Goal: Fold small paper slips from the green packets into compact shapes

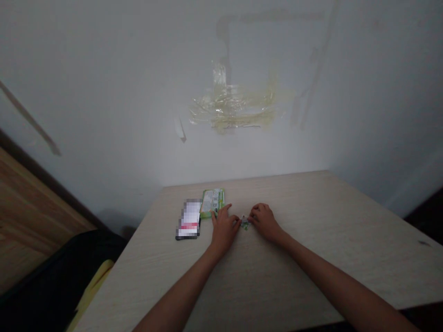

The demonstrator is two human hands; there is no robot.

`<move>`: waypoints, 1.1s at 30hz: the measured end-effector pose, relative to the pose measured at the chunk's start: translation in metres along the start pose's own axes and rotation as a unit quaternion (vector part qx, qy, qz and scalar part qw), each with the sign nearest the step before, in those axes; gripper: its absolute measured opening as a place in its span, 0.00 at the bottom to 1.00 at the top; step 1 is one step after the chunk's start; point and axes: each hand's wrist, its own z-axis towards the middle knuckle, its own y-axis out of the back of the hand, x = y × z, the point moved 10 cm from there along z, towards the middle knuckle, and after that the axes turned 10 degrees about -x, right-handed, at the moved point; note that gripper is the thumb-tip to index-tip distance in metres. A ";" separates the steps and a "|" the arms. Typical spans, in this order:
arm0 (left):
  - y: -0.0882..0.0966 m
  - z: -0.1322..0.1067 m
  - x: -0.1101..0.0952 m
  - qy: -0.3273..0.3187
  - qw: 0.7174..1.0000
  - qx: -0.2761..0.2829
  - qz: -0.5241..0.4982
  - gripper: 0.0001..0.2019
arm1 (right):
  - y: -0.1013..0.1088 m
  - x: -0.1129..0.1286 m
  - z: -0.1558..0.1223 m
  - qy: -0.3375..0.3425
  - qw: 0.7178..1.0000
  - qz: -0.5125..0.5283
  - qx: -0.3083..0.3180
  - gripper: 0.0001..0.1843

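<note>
Between my two hands lies a small white-and-green piece [245, 224], perhaps paper or a wrapper; its kind is too small to make out. My left hand [224, 228] pinches its left side with thumb and finger, while other fingers stretch toward a green-and-white box [212, 203]. From the right, my right hand [265, 221] has its fingers curled together at the piece's other edge. The box lies flat behind my left hand, which partly covers its near right corner. Both hands rest low over the table.
A phone [189, 219] with a blurred-out screen lies left of the box. The pale wooden table [311, 216] meets a wall [138, 92] bearing peeling clear tape [235, 108]. Dark and yellow cloth [92, 290] hangs beyond the table's left edge.
</note>
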 end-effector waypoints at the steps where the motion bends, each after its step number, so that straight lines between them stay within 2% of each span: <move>1: -0.001 0.000 -0.001 -0.005 1.000 0.002 0.000 0.08 | 0.000 0.000 0.000 -0.001 1.000 -0.003 0.003 0.08; 15: -0.004 0.006 -0.011 -0.043 0.998 0.015 0.037 0.07 | 0.009 0.007 -0.005 -0.002 1.000 0.009 -0.010 0.09; 23: -0.009 0.006 -0.009 -0.011 0.999 0.013 0.051 0.09 | 0.004 0.002 -0.001 -0.022 1.000 0.001 -0.002 0.10; 33: -0.011 0.007 -0.008 0.012 0.998 0.014 0.055 0.10 | 0.010 0.003 -0.001 -0.051 0.998 -0.004 -0.025 0.09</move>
